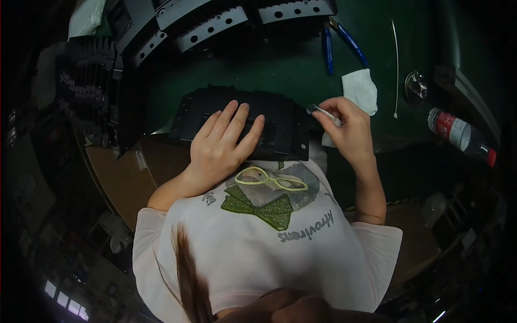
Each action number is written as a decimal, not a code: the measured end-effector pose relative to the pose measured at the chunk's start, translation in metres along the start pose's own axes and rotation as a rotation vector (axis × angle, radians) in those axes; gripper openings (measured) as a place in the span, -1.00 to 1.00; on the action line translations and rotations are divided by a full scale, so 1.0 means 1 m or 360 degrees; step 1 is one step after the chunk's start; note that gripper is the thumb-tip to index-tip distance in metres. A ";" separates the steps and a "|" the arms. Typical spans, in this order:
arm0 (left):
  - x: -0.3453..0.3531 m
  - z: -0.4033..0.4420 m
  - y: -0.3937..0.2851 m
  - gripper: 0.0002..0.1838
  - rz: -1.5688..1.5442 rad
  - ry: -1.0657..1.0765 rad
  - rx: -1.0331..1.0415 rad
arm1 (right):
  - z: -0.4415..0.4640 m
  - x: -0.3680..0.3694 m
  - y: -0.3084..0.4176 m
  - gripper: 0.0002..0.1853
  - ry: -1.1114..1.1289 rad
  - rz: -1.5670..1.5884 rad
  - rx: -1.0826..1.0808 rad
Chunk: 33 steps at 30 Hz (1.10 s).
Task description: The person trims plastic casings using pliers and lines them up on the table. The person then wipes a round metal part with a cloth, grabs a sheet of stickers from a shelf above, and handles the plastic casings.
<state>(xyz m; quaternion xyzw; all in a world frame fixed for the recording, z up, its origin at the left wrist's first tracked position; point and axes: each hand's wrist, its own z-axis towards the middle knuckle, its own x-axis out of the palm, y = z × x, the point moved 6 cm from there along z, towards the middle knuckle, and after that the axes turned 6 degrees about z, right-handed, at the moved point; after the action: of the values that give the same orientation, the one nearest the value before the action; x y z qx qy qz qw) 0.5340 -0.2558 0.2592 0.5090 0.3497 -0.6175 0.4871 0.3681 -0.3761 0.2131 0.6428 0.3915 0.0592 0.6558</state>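
My left hand (222, 145) lies flat with its fingers spread on a black moulded panel (269, 105), which rests at the table's near edge against my body. Just off the panel's right end, my right hand (349, 126) pinches a short, thin white stick (326, 114) between thumb and fingers. Something small and clear or shiny shows at the stick's far tip, too small to name. Behind that hand a folded white cloth (360, 90) lies on the green table (301, 81).
Blue-handled pliers (339, 46) lie open beyond the cloth. To the right are a long white cable tie (396, 70), a round metal dish (416, 87) and a plastic bottle (460, 134) on its side. Black slotted parts (215, 27) stand along the back, more ribbed parts (89, 89) at left.
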 end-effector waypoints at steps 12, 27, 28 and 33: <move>0.001 0.009 0.007 -0.71 0.0051 -0.0002 -0.0073 | 0.019 0.029 0.008 -0.84 0.0110 -0.0325 -0.0001; -0.001 0.009 0.009 -0.71 0.0016 0.0039 -0.0122 | 0.020 0.016 0.006 -0.80 0.0198 -0.0487 0.0076; -0.001 0.008 0.009 -0.70 0.0022 0.0040 -0.0112 | 0.020 0.011 0.008 -0.81 0.0195 -0.0462 0.0076; 0.000 0.008 0.008 -0.70 0.0022 -0.0056 -0.0080 | 0.032 -0.014 0.042 -0.85 0.0171 0.0060 0.0176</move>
<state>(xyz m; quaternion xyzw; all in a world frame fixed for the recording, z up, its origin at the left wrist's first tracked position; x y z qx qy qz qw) 0.5395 -0.2657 0.2618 0.4880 0.3529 -0.6141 0.5101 0.3950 -0.4030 0.2523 0.6812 0.4168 0.0842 0.5960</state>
